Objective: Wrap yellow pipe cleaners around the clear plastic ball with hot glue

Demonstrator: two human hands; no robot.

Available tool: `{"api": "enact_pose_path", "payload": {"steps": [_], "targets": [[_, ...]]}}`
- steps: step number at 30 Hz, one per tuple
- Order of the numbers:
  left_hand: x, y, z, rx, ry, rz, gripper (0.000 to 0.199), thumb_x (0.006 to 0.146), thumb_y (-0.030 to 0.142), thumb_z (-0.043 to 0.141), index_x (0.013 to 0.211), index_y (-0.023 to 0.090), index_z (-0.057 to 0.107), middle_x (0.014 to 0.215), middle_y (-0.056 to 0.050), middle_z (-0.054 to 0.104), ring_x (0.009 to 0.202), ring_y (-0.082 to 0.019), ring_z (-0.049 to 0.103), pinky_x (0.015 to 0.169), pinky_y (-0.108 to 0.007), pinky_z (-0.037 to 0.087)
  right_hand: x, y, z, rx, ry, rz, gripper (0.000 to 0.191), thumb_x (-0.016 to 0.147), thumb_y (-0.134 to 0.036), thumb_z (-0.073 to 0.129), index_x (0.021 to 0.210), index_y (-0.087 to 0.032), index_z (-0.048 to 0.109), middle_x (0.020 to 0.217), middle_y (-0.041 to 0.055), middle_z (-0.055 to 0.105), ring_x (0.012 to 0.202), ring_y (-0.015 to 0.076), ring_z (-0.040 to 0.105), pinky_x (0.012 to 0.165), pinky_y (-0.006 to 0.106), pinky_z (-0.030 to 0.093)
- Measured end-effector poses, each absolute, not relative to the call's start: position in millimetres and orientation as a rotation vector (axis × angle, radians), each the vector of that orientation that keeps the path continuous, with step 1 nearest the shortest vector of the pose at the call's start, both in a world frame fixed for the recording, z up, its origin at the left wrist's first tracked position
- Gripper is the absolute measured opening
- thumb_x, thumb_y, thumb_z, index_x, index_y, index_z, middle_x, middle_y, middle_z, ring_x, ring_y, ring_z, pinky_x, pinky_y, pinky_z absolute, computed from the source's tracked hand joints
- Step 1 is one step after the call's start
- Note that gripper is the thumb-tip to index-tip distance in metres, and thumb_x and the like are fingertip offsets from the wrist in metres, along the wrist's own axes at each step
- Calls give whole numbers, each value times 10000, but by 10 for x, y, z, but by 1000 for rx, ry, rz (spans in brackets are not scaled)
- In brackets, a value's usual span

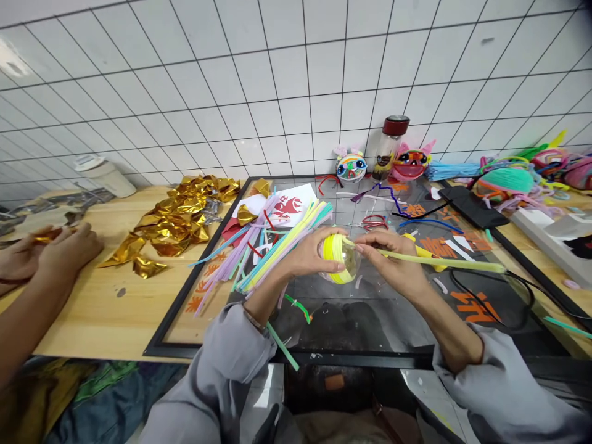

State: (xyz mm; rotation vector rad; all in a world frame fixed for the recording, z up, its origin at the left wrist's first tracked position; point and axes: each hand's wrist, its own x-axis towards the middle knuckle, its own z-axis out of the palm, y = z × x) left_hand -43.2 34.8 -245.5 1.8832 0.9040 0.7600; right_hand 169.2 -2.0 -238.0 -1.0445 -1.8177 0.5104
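My left hand [312,254] grips a small clear plastic bottle piece [353,262], its left part wrapped in bands of bright yellow pipe cleaner [333,248]. At the bottle's right side, my right hand [393,259] pinches a pale yellow pipe cleaner [456,264] close to the wrapped part. The long free end of that pipe cleaner sticks out to the right, past my wrist. Just left of my left hand lies a bundle of pastel pipe cleaners [272,256] in yellow, lilac and teal. A short green pipe cleaner [300,306] rests on the black board below.
Crumpled gold foil [180,213] lies to the left, near another person's hands [69,250]. Along the tiled wall stand two decorated animal heads [350,166] and a red-capped bottle [391,148]. A black phone [478,206] and wrapped pipe-cleaner pieces [509,180] are at right.
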Motion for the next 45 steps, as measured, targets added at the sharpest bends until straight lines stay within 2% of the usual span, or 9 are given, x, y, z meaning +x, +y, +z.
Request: {"api": "enact_pose_path", "payload": {"steps": [4, 13, 18, 25, 32, 38, 45], "targets": [[-439, 341, -2442, 1923, 917, 725, 740, 595, 435, 815, 1245, 162, 590, 1234, -107, 614, 1122, -282, 577, 1023, -407, 442, 1674, -56, -2377, -1032, -1815, 526, 130, 877, -246, 644, 868, -189, 761, 765, 25, 714, 704, 153, 626, 634, 266, 458], [-455, 330, -2436, 1976, 878, 729, 708, 605, 416, 807, 1235, 180, 587, 1260, -96, 592, 1158, -281, 563, 1062, -409, 425, 1644, -83, -2453, -989, -1852, 475, 151, 897, -275, 630, 881, -200, 761, 745, 28, 627, 687, 152, 597, 621, 278, 464], [-469, 335, -2445, 2008, 875, 728, 692, 599, 389, 819, 1222, 192, 591, 1272, -93, 593, 1212, -292, 545, 1107, -420, 401, 1638, -87, -2435, -942, -1877, 470, 155, 899, -281, 629, 851, -194, 749, 751, 27, 626, 678, 145, 610, 613, 267, 476], [-465, 313, -2418, 2019, 884, 706, 699, 606, 388, 818, 1231, 188, 579, 1300, -100, 577, 1236, -301, 536, 1118, -427, 394, 1623, -113, -2415, -912, -1898, 461, 128, 884, -193, 623, 857, -168, 746, 747, 29, 614, 678, 143, 609, 618, 265, 475], [-472, 314, -2451, 1998, 829, 717, 700, 606, 415, 819, 1218, 192, 563, 1311, -103, 557, 1254, -303, 522, 1133, -433, 374, 1623, -125, -2420, -888, -1921, 473, 157, 908, -224, 590, 875, -186, 739, 748, 27, 607, 683, 147, 589, 621, 280, 472], [-475, 303, -2456, 1945, 838, 718, 797, 588, 461, 833, 1251, 193, 482, 1262, -98, 538, 1168, -278, 539, 1050, -422, 438, 1618, -133, -2451, -879, -1915, 471, 142, 903, -220, 602, 868, -178, 734, 767, 27, 613, 697, 144, 599, 630, 275, 470], [-473, 280, -2431, 1978, 840, 747, 784, 595, 464, 833, 1240, 205, 468, 1243, -86, 539, 1182, -277, 531, 1058, -412, 430, 1605, -145, -2462, -894, -1905, 465, 128, 891, -212, 605, 856, -183, 725, 750, 23, 618, 685, 146, 598, 625, 275, 461]]}}
